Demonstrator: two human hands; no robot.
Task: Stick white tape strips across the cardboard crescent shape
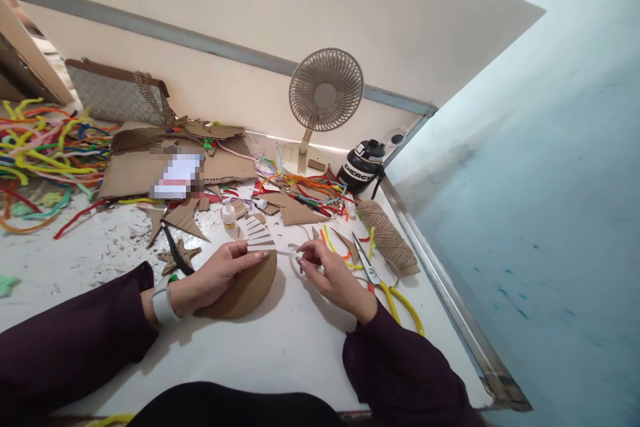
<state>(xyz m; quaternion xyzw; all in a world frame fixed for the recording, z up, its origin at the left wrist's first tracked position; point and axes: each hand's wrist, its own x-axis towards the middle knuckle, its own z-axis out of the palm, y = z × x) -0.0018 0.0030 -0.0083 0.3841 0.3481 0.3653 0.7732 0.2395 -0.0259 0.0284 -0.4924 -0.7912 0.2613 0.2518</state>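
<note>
My left hand [220,277] grips a round brown cardboard disc [253,290], its thumb lying along the upper edge. White strips [258,233] fan out from the far side of the disc. A thin pale ribbon [285,253] runs from beside the left thumb to my right hand [333,275], whose thumb and fingers pinch its curled free end. The far side of the disc is partly covered by the left hand. Right of my right hand lie scissors [373,270] with yellow handles, blades partly apart. A small white glue bottle [229,215] stands beyond the left hand.
A twine roll [387,233] and a black bottle [363,163] are at the right, near a small fan [325,97]. A phone [180,175] rests on cardboard sheets [130,170]. Pipe cleaners [55,147] pile up at the left; a cardboard star [179,256] lies near my left wrist.
</note>
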